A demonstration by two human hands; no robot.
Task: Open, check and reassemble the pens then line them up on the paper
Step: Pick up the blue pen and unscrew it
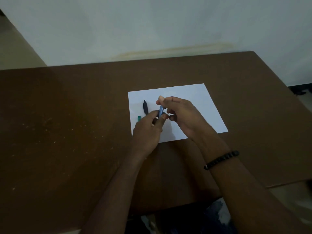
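Note:
A white sheet of paper [199,102] lies on the brown table. Above its left half, both my hands hold a blue pen [160,110] between them. My left hand [148,130] grips the pen's lower end. My right hand [180,114] pinches its upper end with thumb and fingers. A black pen [145,107] lies on the paper to the left of my hands, pointing away from me. A green pen [139,118] lies beside it, mostly hidden behind my left hand.
The brown table [67,124] stretches wide to the left, with pale specks on it. Its right edge runs diagonally past the paper. A pale wall stands behind the table's far edge. A black bead bracelet [221,159] circles my right wrist.

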